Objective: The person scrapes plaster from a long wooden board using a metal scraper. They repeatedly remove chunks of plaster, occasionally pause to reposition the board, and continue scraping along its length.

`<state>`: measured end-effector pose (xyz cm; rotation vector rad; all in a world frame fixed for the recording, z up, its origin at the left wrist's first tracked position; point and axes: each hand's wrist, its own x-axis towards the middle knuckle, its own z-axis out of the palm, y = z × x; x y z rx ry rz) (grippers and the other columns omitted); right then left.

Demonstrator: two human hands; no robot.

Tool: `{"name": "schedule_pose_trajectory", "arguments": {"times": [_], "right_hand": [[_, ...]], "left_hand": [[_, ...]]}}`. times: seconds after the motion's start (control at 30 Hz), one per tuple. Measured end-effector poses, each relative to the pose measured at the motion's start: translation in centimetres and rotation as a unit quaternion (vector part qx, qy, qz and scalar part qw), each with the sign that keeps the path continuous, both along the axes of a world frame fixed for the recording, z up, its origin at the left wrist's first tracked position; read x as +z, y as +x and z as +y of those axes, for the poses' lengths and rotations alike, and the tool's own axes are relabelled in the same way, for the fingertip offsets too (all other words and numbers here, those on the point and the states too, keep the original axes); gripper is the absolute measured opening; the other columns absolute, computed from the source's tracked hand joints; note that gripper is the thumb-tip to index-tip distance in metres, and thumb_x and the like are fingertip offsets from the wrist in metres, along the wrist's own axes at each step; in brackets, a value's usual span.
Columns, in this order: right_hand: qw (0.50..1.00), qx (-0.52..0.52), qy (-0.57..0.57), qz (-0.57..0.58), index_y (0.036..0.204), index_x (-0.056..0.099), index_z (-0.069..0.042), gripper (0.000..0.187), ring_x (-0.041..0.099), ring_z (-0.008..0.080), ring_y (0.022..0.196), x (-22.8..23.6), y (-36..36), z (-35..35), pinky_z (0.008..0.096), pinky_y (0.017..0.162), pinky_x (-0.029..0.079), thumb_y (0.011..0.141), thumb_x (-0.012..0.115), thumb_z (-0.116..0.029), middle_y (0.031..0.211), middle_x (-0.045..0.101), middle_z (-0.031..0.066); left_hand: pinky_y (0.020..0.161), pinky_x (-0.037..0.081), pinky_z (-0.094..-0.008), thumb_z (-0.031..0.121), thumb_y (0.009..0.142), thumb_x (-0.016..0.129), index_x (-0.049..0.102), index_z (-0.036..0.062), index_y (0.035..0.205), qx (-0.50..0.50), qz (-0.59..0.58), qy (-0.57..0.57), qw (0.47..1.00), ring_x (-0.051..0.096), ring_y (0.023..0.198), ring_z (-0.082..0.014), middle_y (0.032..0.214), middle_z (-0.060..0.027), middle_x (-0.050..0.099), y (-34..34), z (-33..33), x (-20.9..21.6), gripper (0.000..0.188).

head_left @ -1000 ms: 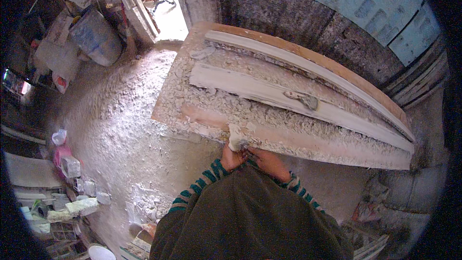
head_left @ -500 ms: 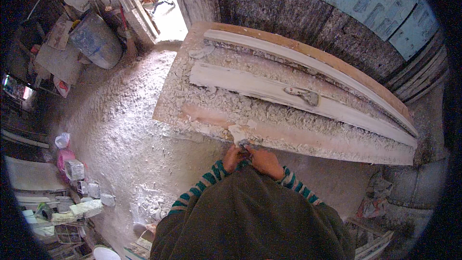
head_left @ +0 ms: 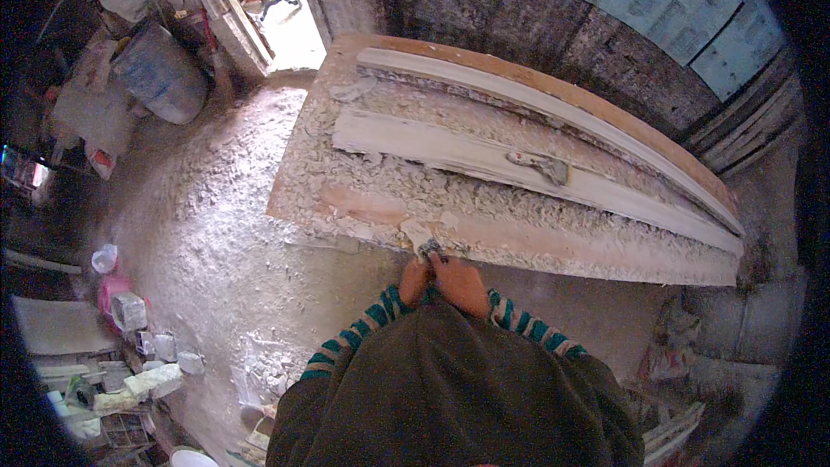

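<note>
I see striped green-and-tan cuffs (head_left: 510, 318) on a dark brown top (head_left: 450, 389), off-white plaster strips (head_left: 484, 151) on a pale, crumb-speckled desk (head_left: 346, 199) with an orange-brown far edge, and a grey-blue barrel (head_left: 160, 73).

Daylight spills through the doorway (head_left: 285, 13) beyond the table's (head_left: 363, 199) far left corner; corners left of it sit dim; fisheye bends and blackens the rim.

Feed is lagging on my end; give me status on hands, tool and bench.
Left hand and right hand together grip a small scraper at the workbench near edge. Plaster chips litter the top. Trowel lies apart, untouched.
</note>
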<state>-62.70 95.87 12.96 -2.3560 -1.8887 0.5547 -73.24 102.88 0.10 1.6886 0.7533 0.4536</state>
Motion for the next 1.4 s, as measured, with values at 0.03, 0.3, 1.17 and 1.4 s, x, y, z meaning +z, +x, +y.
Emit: {"name": "schedule_pose_trajectory", "arguments": {"times": [0.03, 0.3, 1.17, 1.4], "right_hand": [[1.0, 0.007, -0.014, 0.0, 0.122, 0.042, -0.004, 0.041, 0.06, 0.0341, 0.061, 0.0, -0.1, 0.3, 0.0423, 0.049, 0.05, 0.083, 0.045, -0.015, 0.082, 0.057, 0.0227], [1.0, -0.009, 0.004, -0.007, 0.11, 0.05, 0.001, 0.031, 0.06, 0.0376, 0.062, -0.3, -0.4, 0.8, 0.047, 0.051, 0.05, 0.089, 0.038, -0.019, 0.076, 0.057, 0.0255], [0.999, -0.016, -0.012, -0.032, 0.12, 0.045, -0.005, 0.042, 0.061, 0.033, 0.063, -2.6, 0.1, 4.6, 0.043, 0.05, 0.049, 0.08, 0.05, -0.017, 0.071, 0.059, 0.0195], [0.998, -0.008, 0.015, -0.063, 0.121, 0.045, -0.006, 0.045, 0.061, 0.0331, 0.059, -1.4, -1.6, 2.7, 0.0424, 0.049, 0.049, 0.078, 0.051, -0.017, 0.069, 0.059, 0.0186]], "left_hand": [[0.062, 0.045, -0.0418, 0.013, 0.074, 0.058, 0.063, 0.0043, 0.089, -0.003, 0.027, 0.111, 0.993, 0.056, 0.073, -0.0333, 0.083, -0.0183, 0.061, -0.2, 0.1, -0.8, 0.018], [0.053, 0.041, -0.044, 0.013, 0.074, 0.057, 0.061, 0.0033, 0.086, -0.027, 0.056, 0.182, 0.981, 0.052, 0.065, -0.0354, 0.071, -0.0178, 0.057, -0.1, 0.3, -3.1, 0.016], [0.062, 0.044, -0.0462, 0.015, 0.073, 0.059, 0.06, 0.0047, 0.095, -0.058, 0.058, 0.143, 0.986, 0.056, 0.07, -0.0367, 0.075, -0.016, 0.06, 0.2, 1.4, -5.1, 0.025], [0.064, 0.045, -0.0455, 0.019, 0.076, 0.057, 0.063, 0.0042, 0.085, -0.089, 0.02, 0.122, 0.988, 0.057, 0.07, -0.0352, 0.078, -0.0165, 0.061, 0.4, 1.9, -5.1, 0.018]]}}
